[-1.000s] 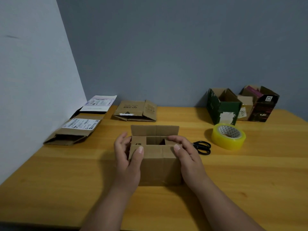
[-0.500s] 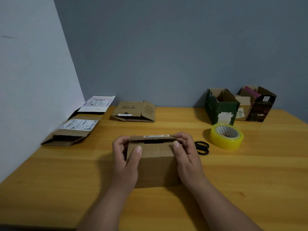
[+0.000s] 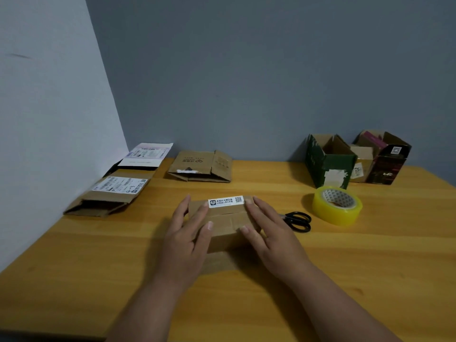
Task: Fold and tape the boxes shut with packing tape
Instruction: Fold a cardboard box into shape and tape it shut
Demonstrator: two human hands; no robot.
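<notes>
A small brown cardboard box [image 3: 223, 222] stands in the middle of the wooden table, its top flaps folded down flat and a white label on the far flap. My left hand [image 3: 187, 233] lies on the box's left side with straight fingers pressing the flaps. On the right side my right hand [image 3: 269, 230] presses down the same way. A roll of clear yellowish packing tape [image 3: 336, 205] lies flat to the right of the box. Black scissors [image 3: 297, 220] lie between the box and the tape, partly hidden by my right hand.
Three flattened cardboard boxes lie at the back left: one with a shipping label [image 3: 108, 196], one behind it [image 3: 145, 155], and a brown one [image 3: 201, 166]. A green open box [image 3: 329, 162] and a dark open box [image 3: 385, 159] stand at the back right by the wall.
The far flap, upright a second ago, has been folded down over the opening. Both hands moved from the box's sides onto its top and now press the flaps flat.
</notes>
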